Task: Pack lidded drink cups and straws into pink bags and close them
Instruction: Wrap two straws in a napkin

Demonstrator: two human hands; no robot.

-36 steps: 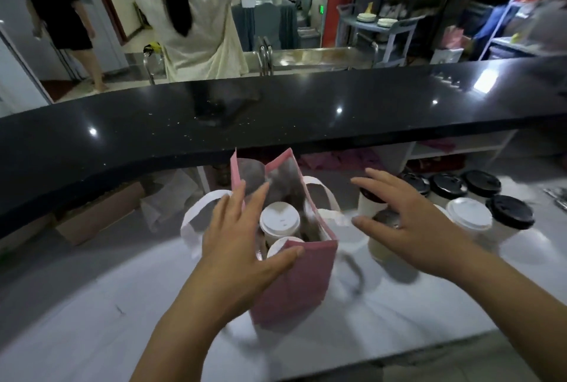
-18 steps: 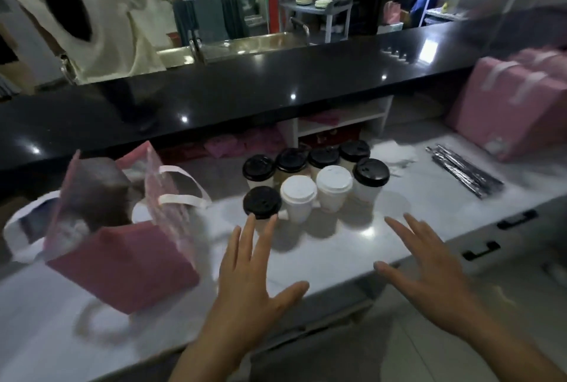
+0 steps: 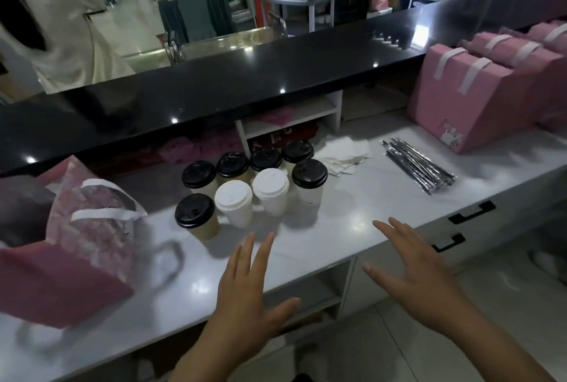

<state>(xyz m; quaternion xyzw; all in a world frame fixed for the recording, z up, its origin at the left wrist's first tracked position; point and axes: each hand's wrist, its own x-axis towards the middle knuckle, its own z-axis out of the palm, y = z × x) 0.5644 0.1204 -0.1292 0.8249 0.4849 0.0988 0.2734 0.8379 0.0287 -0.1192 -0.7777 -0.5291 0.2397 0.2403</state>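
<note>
- left hand (image 3: 245, 292) hovers above the front edge of the white surface (image 3: 346, 228), palm down, its grip spread wide and holding nothing.
- right hand (image 3: 420, 277) hangs off to the right past the surface's edge, grip likewise spread and empty.
- open pink bag (image 3: 64, 262) stands at the left end of the surface, blurred, its white handles (image 3: 104, 213) flopped outward; its contents cannot be made out.
- just beyond the left hand's fingertips stands a cluster of eight lidded cups (image 3: 245, 185): two with white lids (image 3: 251, 194) in the middle, six with black lids around them, packed close together.
- right of the cups lie white napkins (image 3: 343, 154), then a bundle of wrapped straws (image 3: 417, 167) lying flat.
- closed pink bags (image 3: 478, 96) sit at the far right.
- a black counter ledge (image 3: 245, 87) runs behind; a person in a pale top (image 3: 61, 19) stands beyond it.
</note>
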